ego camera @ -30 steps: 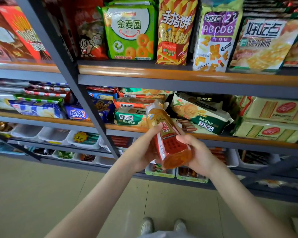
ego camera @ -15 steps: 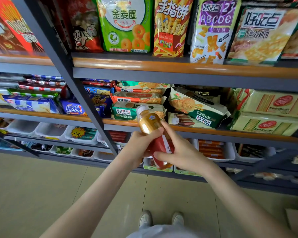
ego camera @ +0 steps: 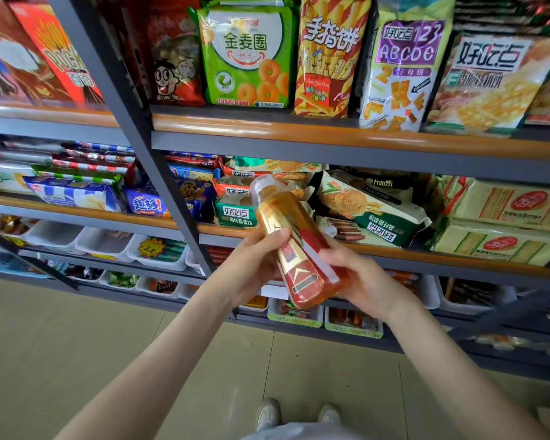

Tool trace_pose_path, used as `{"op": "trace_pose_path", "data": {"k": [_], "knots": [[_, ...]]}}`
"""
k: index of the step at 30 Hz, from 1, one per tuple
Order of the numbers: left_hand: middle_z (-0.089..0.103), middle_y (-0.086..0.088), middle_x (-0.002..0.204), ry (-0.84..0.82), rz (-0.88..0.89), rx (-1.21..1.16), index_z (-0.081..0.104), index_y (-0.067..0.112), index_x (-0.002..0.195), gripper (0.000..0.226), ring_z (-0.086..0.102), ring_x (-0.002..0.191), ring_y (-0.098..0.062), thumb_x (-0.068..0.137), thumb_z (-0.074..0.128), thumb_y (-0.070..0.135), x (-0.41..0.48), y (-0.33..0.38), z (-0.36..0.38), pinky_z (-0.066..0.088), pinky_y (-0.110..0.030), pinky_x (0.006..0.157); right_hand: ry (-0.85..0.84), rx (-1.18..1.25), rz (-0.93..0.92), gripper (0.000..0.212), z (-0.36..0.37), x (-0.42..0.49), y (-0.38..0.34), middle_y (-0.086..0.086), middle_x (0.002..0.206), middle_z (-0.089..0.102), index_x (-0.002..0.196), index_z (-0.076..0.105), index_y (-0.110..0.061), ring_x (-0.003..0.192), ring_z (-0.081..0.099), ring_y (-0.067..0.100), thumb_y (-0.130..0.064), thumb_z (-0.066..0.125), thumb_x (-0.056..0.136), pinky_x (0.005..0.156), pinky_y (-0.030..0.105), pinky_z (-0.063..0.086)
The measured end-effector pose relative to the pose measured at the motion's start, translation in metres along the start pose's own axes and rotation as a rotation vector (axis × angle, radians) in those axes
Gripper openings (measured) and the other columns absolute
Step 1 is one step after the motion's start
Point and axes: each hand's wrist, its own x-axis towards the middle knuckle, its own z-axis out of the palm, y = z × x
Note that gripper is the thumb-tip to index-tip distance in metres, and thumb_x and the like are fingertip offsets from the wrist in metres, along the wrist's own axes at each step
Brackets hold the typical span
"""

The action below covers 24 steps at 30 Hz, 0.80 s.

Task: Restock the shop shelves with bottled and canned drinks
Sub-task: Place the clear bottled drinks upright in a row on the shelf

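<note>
Amber plastic bottle (ego camera: 278, 215), glossy red label (ego camera: 305, 274), tilted, left hand (ego camera: 251, 265) gripping mid-body, right hand (ego camera: 365, 281) curled round base

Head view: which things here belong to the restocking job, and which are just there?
Job: drink bottle, gripped by left hand and right hand.
Not job: green snack bag on upper shelf, biscuit packs on middle shelf, white trays below.

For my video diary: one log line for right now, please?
left hand: grips bottle | right hand: grips bottle base | bottle: tilted, cap up | status: not yet shelved
</note>
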Motion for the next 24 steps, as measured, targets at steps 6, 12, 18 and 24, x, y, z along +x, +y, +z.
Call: {"op": "trace_pose_path", "data": {"k": [6, 12, 18, 24], "knots": [[0.07, -0.007, 0.106, 0.196, 0.107, 0.338, 0.047, 0.019, 0.121, 0.061, 0.072, 0.088, -0.019, 0.071, 0.082, 0.026, 0.003, 0.011, 0.012, 0.059, -0.035, 0.076, 0.147, -0.755, -0.159, 0.107, 0.011, 0.003, -0.012, -0.023, 0.151, 0.012, 0.147, -0.005, -0.051, 0.134, 0.031, 0.002, -0.035, 0.077, 0.08, 0.104, 0.031, 0.041], [0.071, -0.001, 0.103, 0.191, 0.189, 0.556, 0.047, 0.023, 0.118, 0.058, 0.072, 0.084, -0.014, 0.072, 0.082, 0.028, 0.001, 0.034, 0.018, 0.059, -0.034, 0.077, 0.126, -0.873, -0.338, 0.109, 0.011, 0.003, -0.023, -0.054, 0.129, -0.006, 0.136, -0.014, -0.066, 0.121, 0.009, -0.03, -0.027, 0.074, 0.084, 0.105, 0.021, 0.03], [0.072, -0.005, 0.102, 0.056, 0.357, 0.661, 0.052, 0.02, 0.11, 0.042, 0.07, 0.095, -0.021, 0.08, 0.072, 0.04, -0.018, 0.098, 0.033, 0.055, -0.037, 0.087, 0.186, -0.788, -0.591, 0.109, 0.024, -0.009, -0.066, -0.04, 0.148, 0.015, 0.14, 0.001, -0.067, 0.141, 0.032, 0.01, -0.035, 0.079, 0.071, 0.106, 0.051, 0.042], [0.069, 0.003, 0.109, 0.096, 0.872, 0.85, 0.062, 0.019, 0.113, 0.033, 0.064, 0.104, -0.009, 0.096, 0.053, 0.045, -0.03, 0.2, 0.045, 0.049, -0.017, 0.087, 0.326, -0.87, -0.998, 0.108, 0.044, -0.031, -0.168, -0.029, 0.153, 0.022, 0.129, 0.006, -0.079, 0.139, 0.037, 0.011, -0.039, 0.084, 0.066, 0.109, 0.039, 0.041]]}}
